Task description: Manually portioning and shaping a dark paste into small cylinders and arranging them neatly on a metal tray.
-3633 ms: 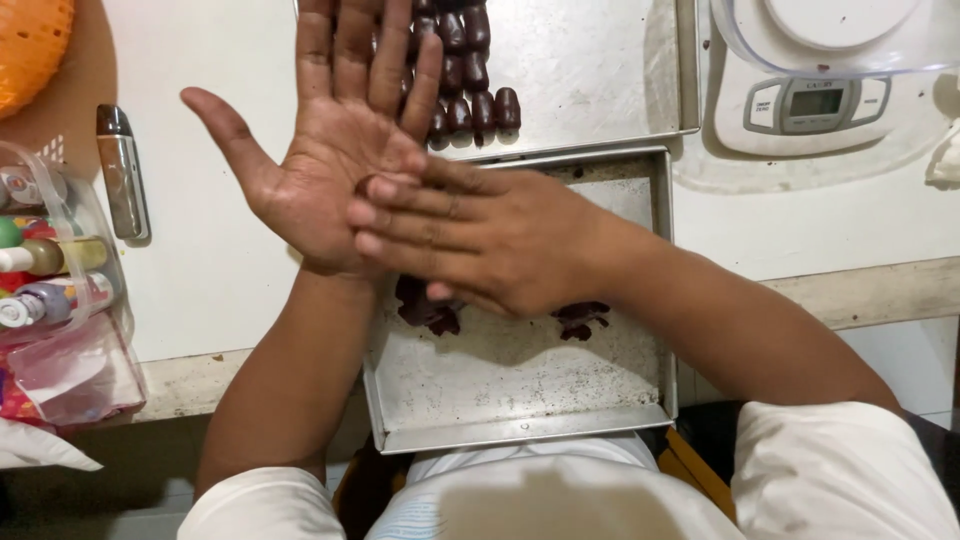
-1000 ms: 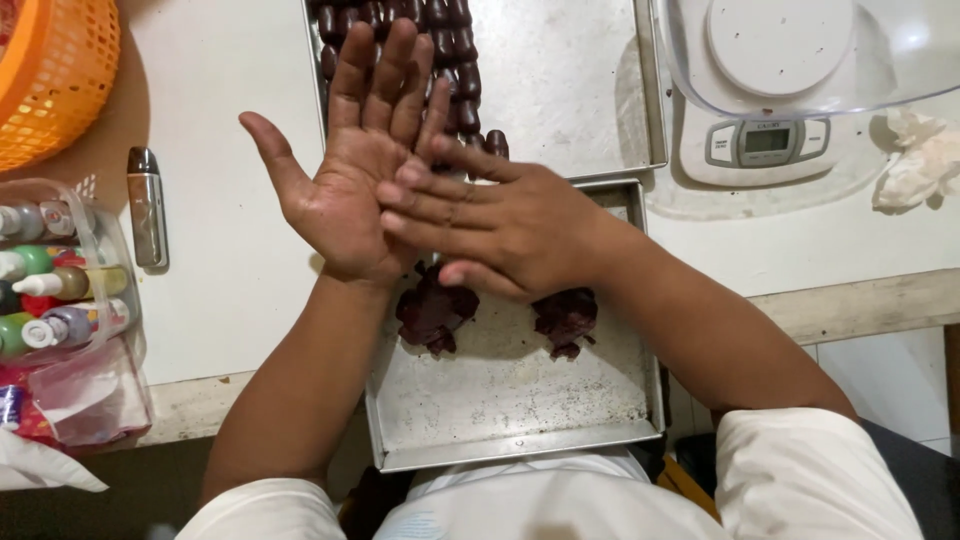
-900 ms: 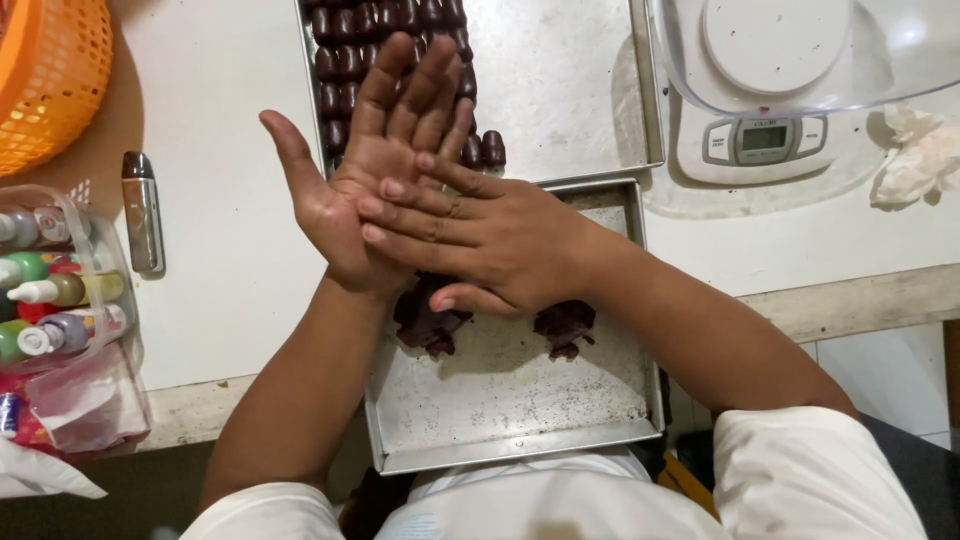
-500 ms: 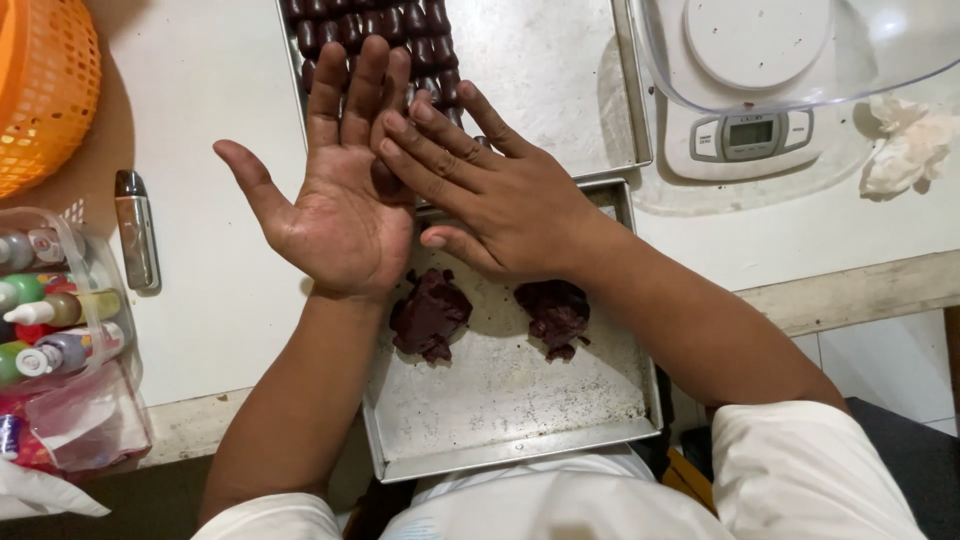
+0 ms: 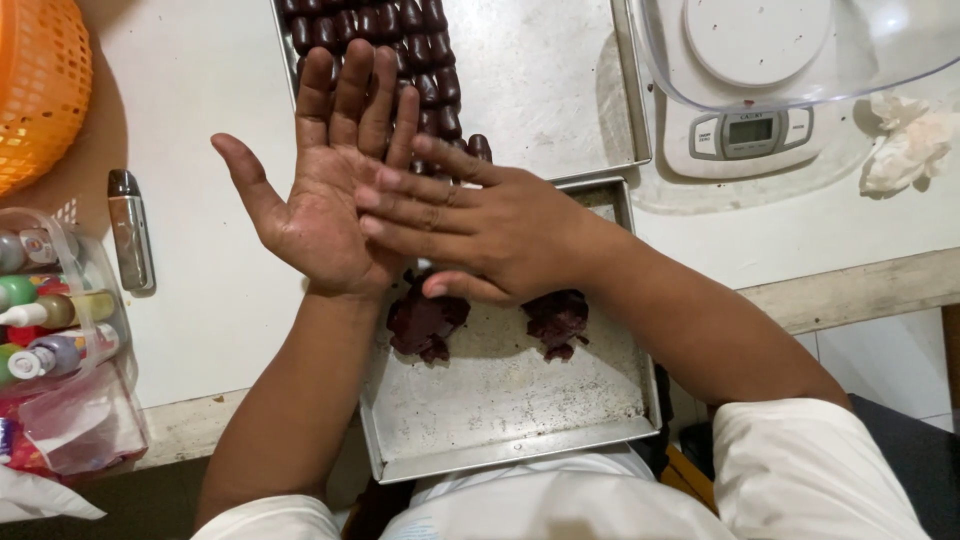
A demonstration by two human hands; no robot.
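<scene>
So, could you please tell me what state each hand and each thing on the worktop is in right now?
left hand: open, palm up.
right hand: flat, fingers laid across the left palm.
near tray: holds two dark dough lumps.
far tray: rows of dark shaped pieces at its left.
kitchen scale: display lit, clear bowl on top.

Left hand [image 5: 325, 200]: palm up, open, above near tray [image 5: 500, 410].
Right hand [image 5: 480, 230]: fingers laid flat across left palm.
Dark lumps [image 5: 425, 320]: on tray's far half.
</scene>
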